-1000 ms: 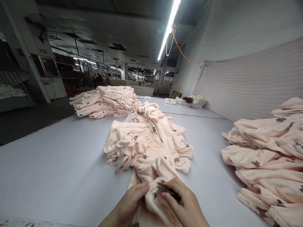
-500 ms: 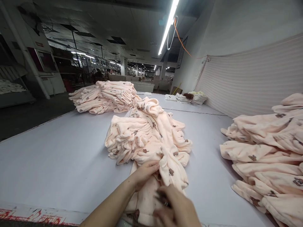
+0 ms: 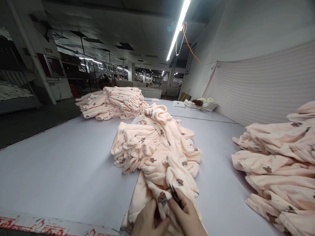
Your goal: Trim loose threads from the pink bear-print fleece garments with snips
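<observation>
A pale pink fleece garment (image 3: 140, 201) with brown bear prints lies at the table's front edge, below a heap of the same cloth. At its lower middle my left hand (image 3: 147, 221) has its fingers closed on a fold of it. Just to the right, my right hand (image 3: 185, 214) is closed around small dark thread snips (image 3: 175, 195), their tips pointing up and away from me. The fingers of that hand also touch the fabric. Part of the garment is hidden beneath both hands.
A bundle of folded pink garments (image 3: 135, 141) sits just beyond my hands. Another pink pile (image 3: 110, 103) is at the far left, and a tall stack (image 3: 278, 164) stands on the right. White stacks (image 3: 206, 104) lie at the back, by a striped curtain (image 3: 265, 88).
My left hand has moved down towards me along the garment. The right hand has shifted slightly up and right, and the snips now show clearly. The view has tilted slightly.
</observation>
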Demonstrator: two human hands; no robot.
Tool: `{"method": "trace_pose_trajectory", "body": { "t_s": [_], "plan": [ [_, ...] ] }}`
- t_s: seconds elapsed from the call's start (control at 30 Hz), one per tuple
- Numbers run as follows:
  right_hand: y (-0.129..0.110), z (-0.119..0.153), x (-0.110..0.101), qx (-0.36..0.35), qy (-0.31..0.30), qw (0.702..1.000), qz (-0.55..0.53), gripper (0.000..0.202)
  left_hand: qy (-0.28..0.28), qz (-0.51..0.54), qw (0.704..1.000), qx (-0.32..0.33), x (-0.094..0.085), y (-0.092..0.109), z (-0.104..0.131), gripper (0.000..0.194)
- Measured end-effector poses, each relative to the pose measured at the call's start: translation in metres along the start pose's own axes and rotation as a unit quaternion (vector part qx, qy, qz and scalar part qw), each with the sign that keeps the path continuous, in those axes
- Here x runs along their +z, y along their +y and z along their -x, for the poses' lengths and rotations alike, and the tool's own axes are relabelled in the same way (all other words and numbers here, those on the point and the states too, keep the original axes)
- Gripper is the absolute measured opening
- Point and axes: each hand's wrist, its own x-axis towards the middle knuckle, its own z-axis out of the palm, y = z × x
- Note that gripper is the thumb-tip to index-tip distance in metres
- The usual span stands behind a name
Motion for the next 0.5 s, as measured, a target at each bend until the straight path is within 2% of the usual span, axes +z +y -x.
{"method": "trace_pose_trajectory", "body": {
  "t_s": [0.07, 0.1, 0.2, 0.33, 0.5],
  "plan": [
    [-0.005, 0.002, -0.007, -0.041, 0.022, 0.995, 0.087, 0.019, 0.038, 0.054, 0.998, 0.017, 0.009, -0.008, -0.002, 0.012],
    [-0.007, 0.004, -0.011, -0.053, 0.024, 0.987, 0.147, 0.021, 0.046, 0.082, 0.995, 0.031, 0.009, -0.01, -0.004, 0.013],
    [-0.019, 0.007, -0.024, -0.044, -0.021, 0.956, 0.29, 0.029, 0.042, 0.126, 0.987, 0.089, 0.002, -0.012, -0.005, 0.014],
    [-0.04, 0.005, -0.024, -0.036, -0.085, 0.95, 0.297, 0.025, 0.018, 0.139, 0.985, 0.098, -0.006, -0.011, -0.004, 0.015],
    [-0.042, -0.001, -0.016, -0.05, -0.065, 0.946, 0.314, 0.024, 0.01, 0.172, 0.981, 0.087, -0.005, -0.013, -0.005, 0.018]
  ]
}}
